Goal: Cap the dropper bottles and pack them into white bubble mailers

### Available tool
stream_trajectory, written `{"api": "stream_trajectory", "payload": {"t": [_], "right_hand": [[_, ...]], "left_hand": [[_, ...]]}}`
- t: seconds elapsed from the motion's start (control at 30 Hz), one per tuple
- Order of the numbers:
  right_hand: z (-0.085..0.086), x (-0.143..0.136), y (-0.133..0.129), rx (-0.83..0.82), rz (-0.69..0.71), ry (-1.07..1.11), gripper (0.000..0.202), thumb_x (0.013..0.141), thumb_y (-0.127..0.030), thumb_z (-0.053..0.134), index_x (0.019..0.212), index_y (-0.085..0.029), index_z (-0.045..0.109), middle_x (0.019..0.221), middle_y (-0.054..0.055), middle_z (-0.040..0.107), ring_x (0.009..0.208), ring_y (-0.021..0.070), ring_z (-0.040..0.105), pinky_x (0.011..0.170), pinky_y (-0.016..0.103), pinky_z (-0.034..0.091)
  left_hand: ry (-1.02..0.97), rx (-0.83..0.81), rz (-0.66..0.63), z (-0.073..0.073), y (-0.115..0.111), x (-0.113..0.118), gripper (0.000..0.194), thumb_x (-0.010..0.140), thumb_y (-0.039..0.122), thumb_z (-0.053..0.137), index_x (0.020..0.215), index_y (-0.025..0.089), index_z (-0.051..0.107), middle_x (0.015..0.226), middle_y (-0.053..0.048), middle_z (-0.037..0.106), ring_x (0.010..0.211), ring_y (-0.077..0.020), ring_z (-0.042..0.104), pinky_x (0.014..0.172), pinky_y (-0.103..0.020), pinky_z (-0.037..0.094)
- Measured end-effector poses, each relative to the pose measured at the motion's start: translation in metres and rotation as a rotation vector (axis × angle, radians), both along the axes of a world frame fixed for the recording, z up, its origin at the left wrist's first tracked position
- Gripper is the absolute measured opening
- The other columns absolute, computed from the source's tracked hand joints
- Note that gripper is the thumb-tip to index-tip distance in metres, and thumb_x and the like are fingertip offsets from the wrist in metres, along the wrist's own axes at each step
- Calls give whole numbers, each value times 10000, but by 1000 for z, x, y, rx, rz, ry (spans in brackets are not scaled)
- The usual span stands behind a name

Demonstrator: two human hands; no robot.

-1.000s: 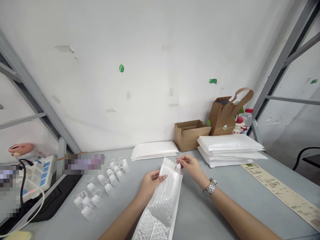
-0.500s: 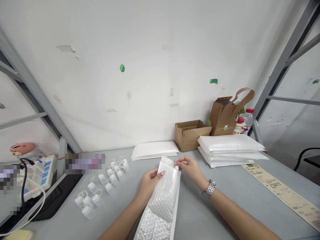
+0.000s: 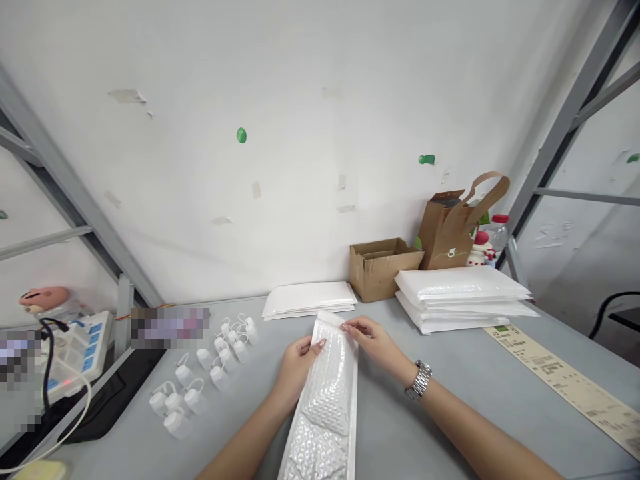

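A white bubble mailer (image 3: 327, 393) lies lengthwise before me, its upper end pointing toward the wall. My left hand (image 3: 299, 363) grips its left edge, thumb on top and fingers underneath. At the mailer's top right corner, the fingers of my right hand (image 3: 369, 340) are closed on the edge near the opening; whether anything else is between them is hidden. To the left, several small white-capped plastic bottles (image 3: 177, 421) with loops stand in loose groups on the grey table (image 3: 240, 413).
Flat white mailers (image 3: 310, 299) lie by the wall. Behind the stacked, fuller mailers (image 3: 465, 287) are a cardboard box (image 3: 383, 273) and a brown paper bag (image 3: 445, 233). A label strip (image 3: 560, 380) runs along the right; a power strip (image 3: 85, 350) and black tray (image 3: 117, 393) are left.
My right hand has shifted slightly left over the mailer's top corner. A small white piece seen by its fingertips no longer shows. The mailer's upper end has moved slightly left.
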State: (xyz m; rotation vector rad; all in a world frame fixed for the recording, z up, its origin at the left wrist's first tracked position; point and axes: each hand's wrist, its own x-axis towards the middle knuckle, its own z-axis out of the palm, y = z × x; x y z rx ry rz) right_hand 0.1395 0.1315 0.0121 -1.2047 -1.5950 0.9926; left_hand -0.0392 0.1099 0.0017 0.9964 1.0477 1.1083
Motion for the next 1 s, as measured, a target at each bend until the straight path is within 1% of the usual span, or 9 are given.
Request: {"api": "stream_trajectory", "payload": {"t": [0.1,0.23,0.33,0.43,0.5,0.6,0.8,0.9,1.0], "right_hand": [[3,0,-3,-18,85,-23,359,789,-503,516,819,-177,662,850,56,666,827,215,573,773,333,427],[6,-1,-8,-79,198,-42,383,793,-516,516,803,-161,658,781,37,663,760,198,578,700,299,439],[5,-2,-9,-93,206,-62,391,805,-520,497,782,-157,642,746,25,648,720,185,572,665,285,438],[3,-4,-10,-65,168,-101,382,828,-500,459,786,-160,629,767,37,652,744,198,581,679,295,446],[1,-3,-9,1,114,-148,358,843,-473,441,817,-168,627,820,54,658,796,212,587,721,313,452],[-4,1,-6,176,7,-234,316,857,-436,434,851,-181,620,867,77,649,843,228,582,778,353,447],[-10,11,-3,490,-181,-320,275,864,-416,446,939,-196,592,913,98,626,862,250,567,773,410,441],[-5,4,-9,620,-193,-313,250,862,-398,463,958,-202,585,922,102,620,873,255,566,758,405,439],[6,-19,-16,721,-85,-317,211,866,-356,474,982,-217,582,939,89,626,889,248,566,796,406,417]], "left_hand": [[0,7,-9,-1,0,0,430,575,467,745,817,115,701,637,-32,692,604,-171,595,561,-248,421],[5,15,-41,-4,0,1,446,556,472,754,812,111,705,651,-47,694,622,-197,611,588,-274,436],[13,22,-50,-6,0,2,453,560,487,745,804,107,703,667,-57,694,633,-205,613,601,-285,438],[22,31,-46,-7,1,3,458,568,499,733,793,102,698,679,-63,691,657,-212,611,616,-290,436],[27,35,-39,-7,1,3,459,579,501,722,798,99,695,683,-66,688,673,-216,607,620,-290,432],[36,42,-12,-7,1,3,455,589,502,709,784,92,693,676,-60,678,655,-201,589,600,-276,412],[55,56,59,-8,2,5,382,615,458,700,738,97,695,674,-43,672,641,-189,575,575,-259,382],[67,62,64,-9,3,5,328,651,423,695,740,107,692,669,-34,678,669,-206,592,591,-271,402],[93,68,62,-9,3,6,249,750,356,644,797,113,665,768,-29,679,724,-195,613,648,-294,461]]}}
